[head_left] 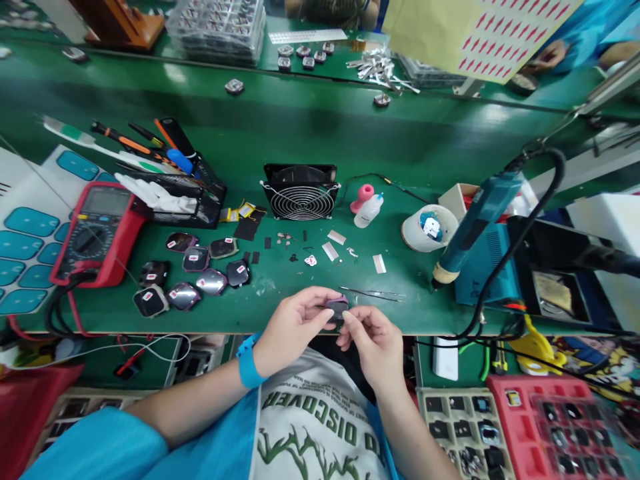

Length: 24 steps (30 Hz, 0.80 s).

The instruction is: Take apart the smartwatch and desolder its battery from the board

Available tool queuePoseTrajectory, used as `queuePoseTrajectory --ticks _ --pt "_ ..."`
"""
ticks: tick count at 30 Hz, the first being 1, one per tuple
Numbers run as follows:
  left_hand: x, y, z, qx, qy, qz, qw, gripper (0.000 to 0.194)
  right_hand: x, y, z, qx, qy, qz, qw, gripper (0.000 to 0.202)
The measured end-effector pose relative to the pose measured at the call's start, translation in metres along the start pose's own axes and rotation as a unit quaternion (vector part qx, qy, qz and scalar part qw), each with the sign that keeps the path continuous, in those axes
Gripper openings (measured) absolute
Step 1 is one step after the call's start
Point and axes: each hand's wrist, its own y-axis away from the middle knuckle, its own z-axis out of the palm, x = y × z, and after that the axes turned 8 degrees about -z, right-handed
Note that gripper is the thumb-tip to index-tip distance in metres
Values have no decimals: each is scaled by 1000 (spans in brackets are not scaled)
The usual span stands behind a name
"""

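Held a small dark case with a purple rim (336, 307) in two hands, on the near side of the black fan (300, 200) and a little to its right, well apart from it. Grasped one side of the case with the left hand (300, 323), thumb across the near face and fingers along the far side. Pinched the other side with the right hand (374, 340), thumb and forefinger on the lower edge, remaining fingers curled in. Could not tell from this view how firmly. Wore a blue band (249, 363) on the left wrist.

Had slim metal tweezers (375, 293) lying near the right hand on the green bench (285, 280), nearer than the fan and off to its right. Saw eight dark watch-like cases (211, 281) grouped to the near left of the fan, several with small white-and-red stickers (239, 270). Saw white strips (331, 251) and small dark pieces (256, 257) scattered in front of the fan. Had a squeeze bottle (367, 213) to the right of the fan, just beside a pink piece (364, 193), with a white tub (417, 237) farther right. Saw a teal cylindrical tool (477, 227) well to the right of the fan, tilted, tip down. Had a black mesh holder (205, 212) with long-handled tools (127, 140) to the left of the fan, and a red multimeter (89, 235) farther left. Saw another person's hand (550, 57) well beyond the fan, far to its right.
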Motion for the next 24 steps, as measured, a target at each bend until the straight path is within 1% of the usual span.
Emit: queuePoseTrajectory --ticks 4,5,8,10,13,15,18,20,22,24 --pt "1 0 1 6 6 -2 1000 26 4 1 -1 29 27 -1 999 31" --pt "1 -1 1 5 7 -6 1000 28 5 0 -3 26 38 0 999 31" --pt "2 -1 0 -6 15 -24 1000 33 8 1 -7 -19 71 3 997 28" --pt "2 -1 0 -14 22 -35 999 36 8 1 -9 -39 74 1 996 28" --pt "1 -2 0 -19 31 -41 998 43 8 3 -9 -47 52 0 998 29" --pt "0 -2 -1 -13 19 -36 999 39 9 5 -8 -49 49 0 998 29" --pt "0 -3 -2 3 -32 -14 999 22 8 6 -7 -60 74 -16 995 26" --pt "2 -1 -3 11 -89 11 996 15 5 6 -6 -67 111 -52 990 22" --pt "4 2 -4 15 -184 47 982 10 1 3 -6 -76 162 -103 978 17" --pt "6 6 -7 17 -290 84 953 9 -2 0 -6 -95 205 -157 961 13"
